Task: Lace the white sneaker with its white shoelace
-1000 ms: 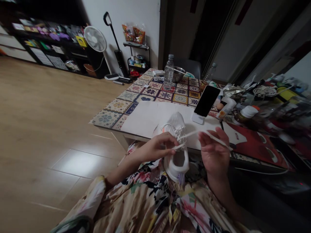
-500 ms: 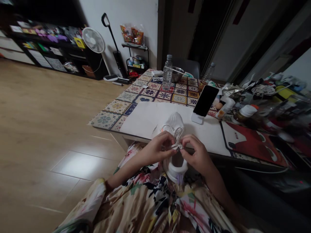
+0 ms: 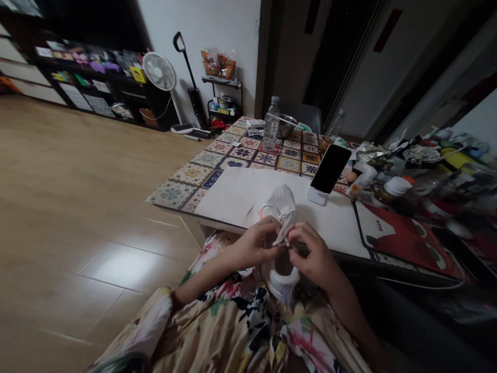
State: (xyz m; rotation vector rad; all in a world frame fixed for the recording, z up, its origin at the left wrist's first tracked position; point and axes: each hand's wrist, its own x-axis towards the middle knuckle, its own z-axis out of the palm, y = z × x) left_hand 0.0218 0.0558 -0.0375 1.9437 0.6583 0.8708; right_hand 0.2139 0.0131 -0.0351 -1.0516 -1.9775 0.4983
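A white shoe [image 3: 282,199] rests toe outward between my lap and the table edge, its heel with a pale purple tab towards me. Over the shoe's opening, my left hand [image 3: 261,242] pinches the white shoelace [image 3: 282,234] between thumb and fingers. From the other side my right hand [image 3: 310,252] is closed on the same lace, its fingertips almost touching those of the left. The fingers partly hide the lace's loops and the shoe's tongue.
A white sheet [image 3: 236,189] covers the near part of the patterned table [image 3: 171,192]. Beyond it are a phone on a stand [image 3: 330,168], a plastic bottle [image 3: 271,124] and a metal bowl [image 3: 286,126]. Jars and a red tablet case [image 3: 411,233] crowd the right.
The view has tilted slightly, so the room sits a little lower in it. Both hands stay on the lace, and its loops now lie lower and closer to the shoe.
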